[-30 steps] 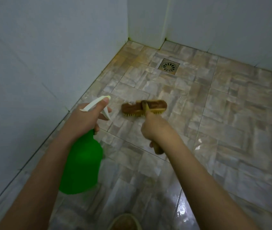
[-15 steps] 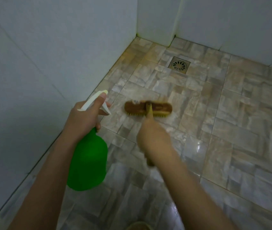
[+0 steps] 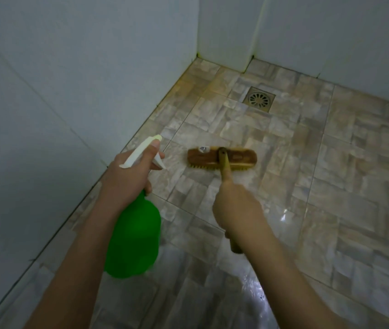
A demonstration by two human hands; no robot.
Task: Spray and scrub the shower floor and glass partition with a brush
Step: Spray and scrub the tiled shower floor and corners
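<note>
Scrubbing the floor (image 3: pixel 331 186) with the brush (image 3: pixel 222 159), bristles down on the tiles, well short of the drain (image 3: pixel 259 99). Holding the handle in the right grip (image 3: pixel 236 210), clamped fully round the wood close to its butt end, with only a short stub poking out below the wrist. Blurred there, so no telling how each finger lies.

Straight ahead of that grip and a touch to its left: the brush head, long axis crosswise, left to right, with the handle slanting back from its middle toward the body. Far nearer the right grip than the left.

Reaching forward and down with the right arm, back of the hand uppermost, forearm roughly in line with the handle.

Carrying a green bottle (image 3: pixel 134 238) in the left grip (image 3: pixel 127 179), clamped round the neck, with a fingertip laid on top of the white sprayer (image 3: pixel 141 150) and the nozzle aimed at tiles just left of the brush head. Apparently held off the floor, near the wall (image 3: pixel 46 91).

Judging by the wet sheen on the near tiles: floor partway done, glass partition nowhere in view. Probably best to stroke along the handle's line, across the head's long axis. Worth minding slick tiles underfoot.
</note>
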